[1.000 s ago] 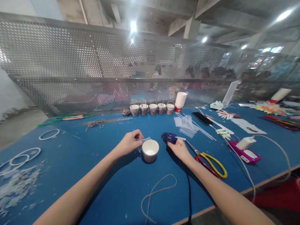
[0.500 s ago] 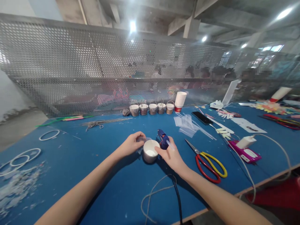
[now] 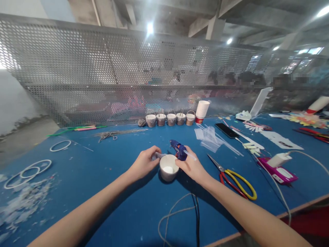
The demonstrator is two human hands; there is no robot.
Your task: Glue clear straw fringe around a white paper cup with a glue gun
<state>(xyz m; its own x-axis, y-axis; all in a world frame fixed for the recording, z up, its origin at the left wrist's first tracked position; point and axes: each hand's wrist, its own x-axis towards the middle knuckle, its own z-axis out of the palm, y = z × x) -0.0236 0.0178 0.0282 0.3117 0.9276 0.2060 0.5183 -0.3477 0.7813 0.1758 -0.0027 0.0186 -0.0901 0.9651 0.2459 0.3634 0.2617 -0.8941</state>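
Note:
A paper cup (image 3: pixel 168 168) with a white inside and a greyish outside stands upright between my hands. My right hand (image 3: pixel 190 168) is closed round a blue hot glue gun (image 3: pixel 179 150), its clear glue stick poking out of the back. The thumb of that hand is at the cup's right rim. At the cup's left side, my left hand (image 3: pixel 146 163) pinches a greyish see-through strip (image 3: pixel 155 156), largely hidden by the fingers. Scissors (image 3: pixel 232 176) with one red and one yellow handle lie to the right of my right hand.
Several small handled buckets (image 3: pixel 171 119) line the back beside stacked paper cups (image 3: pixel 202 111). Clear strips (image 3: pixel 209 138), a phone (image 3: pixel 226 130) and a pink power strip (image 3: pixel 279 170) lie right. White rings (image 3: pixel 28 172) and scraps (image 3: pixel 28 199) lie left. A cable (image 3: pixel 197 219) runs in front.
The glue gun has turned to point further left, its nozzle now over the far side of the cup. My left fingers have closed in on the strip. The whole view has shifted slightly.

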